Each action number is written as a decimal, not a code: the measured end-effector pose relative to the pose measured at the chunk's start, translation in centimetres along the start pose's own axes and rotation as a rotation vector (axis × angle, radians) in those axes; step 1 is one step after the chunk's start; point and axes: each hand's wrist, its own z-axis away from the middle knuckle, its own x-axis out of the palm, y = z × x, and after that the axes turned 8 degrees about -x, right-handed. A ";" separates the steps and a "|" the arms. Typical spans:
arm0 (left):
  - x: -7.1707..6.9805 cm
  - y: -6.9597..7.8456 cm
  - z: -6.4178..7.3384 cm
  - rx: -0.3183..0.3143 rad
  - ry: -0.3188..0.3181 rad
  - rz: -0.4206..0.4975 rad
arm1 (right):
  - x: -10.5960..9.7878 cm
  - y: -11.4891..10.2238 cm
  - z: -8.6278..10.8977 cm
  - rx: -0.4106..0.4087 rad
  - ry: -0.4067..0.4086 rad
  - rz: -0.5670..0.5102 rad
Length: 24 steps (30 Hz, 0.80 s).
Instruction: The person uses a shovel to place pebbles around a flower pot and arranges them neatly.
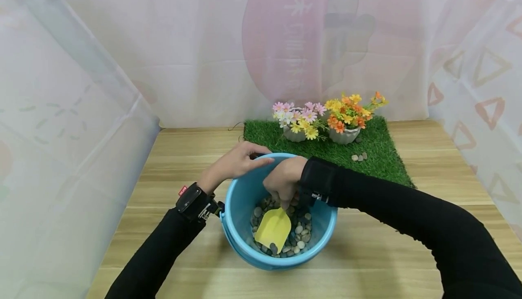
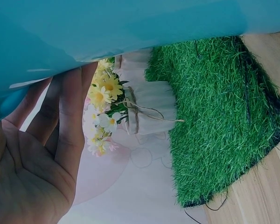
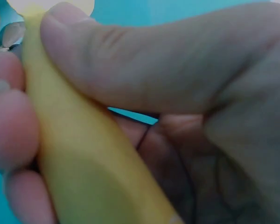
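A light blue bucket [image 1: 241,208] stands upright on the wooden table with grey, brown and white pebbles [image 1: 299,230] in its bottom. My left hand [image 1: 236,161] holds the bucket's far left rim, the thumb over the edge; in the left wrist view the fingers of the left hand [image 2: 42,158] lie against the outer wall. Reaching inside the bucket, my right hand [image 1: 283,179] grips a yellow toy shovel [image 1: 273,230]. Its blade lies over the pebbles, one dark pebble at the tip. The right wrist view shows thumb and fingers wrapped round the shovel's handle [image 3: 84,144].
Behind the bucket lies a green artificial grass mat [image 1: 379,163]. On it stand a pot of pink, white and yellow flowers [image 1: 297,118] and a pot of orange and yellow flowers [image 1: 348,115]. A few small stones [image 1: 359,157] rest on the grass. Printed cloth walls surround the table.
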 end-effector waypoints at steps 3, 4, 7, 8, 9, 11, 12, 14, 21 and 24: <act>0.0 0.0 0.0 -0.001 -0.001 0.003 | 0.6 0.6 -0.9 -0.006 -0.010 -0.007; 0.0 0.0 0.0 -0.002 -0.001 0.002 | 0.8 0.9 -1.4 -0.014 -0.011 -0.009; 0.0 0.0 0.0 -0.004 -0.004 0.001 | 1.7 2.4 -3.0 -0.033 -0.017 -0.001; 0.0 0.0 -0.1 -0.004 -0.006 0.003 | 1.8 2.9 -3.5 -0.036 -0.022 0.006; 0.0 0.0 -0.1 -0.004 -0.008 0.004 | 1.7 3.1 -3.7 -0.042 -0.038 0.003; 0.1 0.0 -0.1 -0.004 -0.012 0.005 | 1.7 3.8 -4.2 -0.045 -0.060 0.009; 0.1 -0.1 -0.1 -0.004 -0.012 0.004 | 1.7 4.0 -4.3 -0.044 -0.073 0.009; 0.1 -0.1 -0.1 -0.004 -0.014 0.003 | 1.4 4.1 -4.3 -0.031 -0.092 0.005; 0.0 -0.1 0.0 -0.008 -0.009 0.010 | 1.0 3.0 -3.2 -0.037 -0.061 0.002; 0.0 -0.1 -0.1 -0.005 -0.020 0.013 | 1.4 3.2 -3.6 -0.044 -0.050 -0.012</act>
